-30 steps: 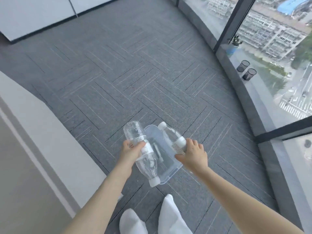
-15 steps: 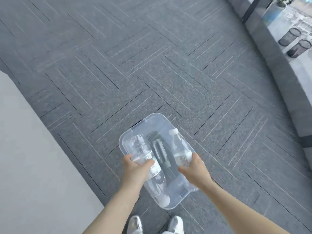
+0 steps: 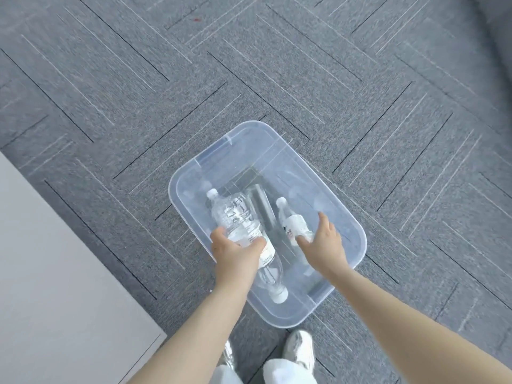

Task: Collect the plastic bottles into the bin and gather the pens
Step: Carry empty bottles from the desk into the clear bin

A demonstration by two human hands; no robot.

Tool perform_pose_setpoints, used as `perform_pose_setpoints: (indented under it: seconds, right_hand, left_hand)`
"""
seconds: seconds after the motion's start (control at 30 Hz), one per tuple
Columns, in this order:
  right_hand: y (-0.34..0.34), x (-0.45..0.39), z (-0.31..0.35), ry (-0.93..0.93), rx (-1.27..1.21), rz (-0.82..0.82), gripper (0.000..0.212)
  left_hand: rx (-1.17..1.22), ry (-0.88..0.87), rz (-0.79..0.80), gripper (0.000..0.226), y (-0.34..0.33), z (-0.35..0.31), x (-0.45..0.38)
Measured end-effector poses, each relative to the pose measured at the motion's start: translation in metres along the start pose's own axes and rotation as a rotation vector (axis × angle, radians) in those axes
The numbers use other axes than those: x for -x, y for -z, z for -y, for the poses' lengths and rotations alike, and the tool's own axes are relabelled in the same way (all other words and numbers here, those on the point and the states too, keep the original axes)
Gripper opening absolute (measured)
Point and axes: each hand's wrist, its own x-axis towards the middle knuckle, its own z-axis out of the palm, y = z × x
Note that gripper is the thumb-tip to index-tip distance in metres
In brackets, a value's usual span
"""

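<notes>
Large bottle, gripped in the curled left hand, and small bottle, at the right hand whose hold I cannot tell, are down inside the bin; pens unseen.

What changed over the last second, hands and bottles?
Both hands brought their bottles down into the clear bin. The right hand has spread its fingers, seemingly letting go of the small bottle, which lies inside. The left hand still grips the larger bottle. The bin stayed on the carpet, the dark item still in it.
</notes>
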Motion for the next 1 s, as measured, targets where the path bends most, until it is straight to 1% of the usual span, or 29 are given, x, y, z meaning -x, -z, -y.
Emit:
perform_pose_setpoints:
  seconds: [0.23,0.33,0.43,0.57,0.63,0.7,0.83,0.93,1.0]
  right_hand:
    - [0.011,0.010,-0.005,0.053,-0.091,-0.009,0.078]
    - [0.018,0.011,-0.003,0.069,-0.124,-0.031,0.077]
    - [0.022,0.011,-0.003,0.092,-0.129,-0.047,0.075]
    - [0.022,0.011,-0.012,0.098,-0.122,-0.059,0.074]
    - [0.022,0.016,-0.018,0.088,-0.120,-0.055,0.074]
    - [0.022,0.026,-0.023,0.073,-0.115,-0.048,0.074]
    - [0.033,0.045,-0.025,0.050,-0.092,-0.020,0.073]
    - [0.051,0.057,-0.015,0.060,-0.086,-0.002,0.069]
    - [0.067,0.066,0.001,0.083,-0.087,0.000,0.065]
  left_hand:
    - [-0.033,-0.041,0.057,0.073,-0.043,-0.003,0.012]
    - [-0.033,-0.013,0.071,0.075,-0.054,-0.001,0.012]
    - [-0.078,0.022,0.061,0.083,-0.060,0.008,0.006]
    - [-0.239,0.059,0.060,0.102,-0.064,0.020,-0.002]
    - [-0.285,0.071,0.079,0.106,-0.062,0.022,0.001]
    - [-0.295,0.058,0.094,0.103,-0.056,0.021,0.006]
    - [-0.297,-0.005,0.103,0.087,-0.032,0.006,0.020]
    - [-0.283,-0.062,0.086,0.074,-0.002,-0.018,0.036]
    - [-0.274,-0.079,0.057,0.074,0.018,-0.037,0.046]
